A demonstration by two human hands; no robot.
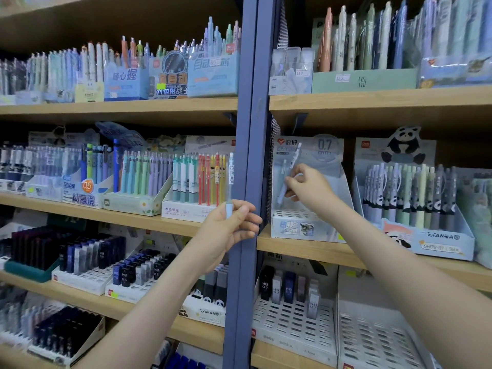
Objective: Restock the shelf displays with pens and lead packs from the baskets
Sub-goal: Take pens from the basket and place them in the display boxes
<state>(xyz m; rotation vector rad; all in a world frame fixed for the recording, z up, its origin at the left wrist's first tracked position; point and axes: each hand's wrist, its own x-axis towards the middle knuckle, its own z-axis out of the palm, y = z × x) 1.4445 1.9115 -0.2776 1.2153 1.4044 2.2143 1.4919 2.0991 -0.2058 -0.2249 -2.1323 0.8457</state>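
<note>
Wooden shelves (119, 107) full of stationery fill the whole view, and a blue metal post (249, 129) stands upright between the left section and the right section. On the left section, the middle shelf carries display boxes with pens in many colours, and the shelf under it carries trays of dark lead packs (93, 257). The left hand (231, 230) is raised in front of the blue post; its thumb and fingers pinch the pale blue grip of one pen (230, 182), which stands upright with its clear upper part pointing up. On the right section, a pale display box marked 0.7 mm (330, 198) stands on the middle shelf, and the holes of its white base (292, 214) are visible. The right hand (311, 187) is inside this box, above the base, with the fingers curled around a few thin pale pens (282, 186) that lean to the right; how many exactly, I cannot tell. Just beside it, on the right, a panda display box (439, 241) holds rows of pens. On the shelf below, some HB 0.7 lead packs (288, 290) stand upright in a white tray with slots (292, 326).
</note>
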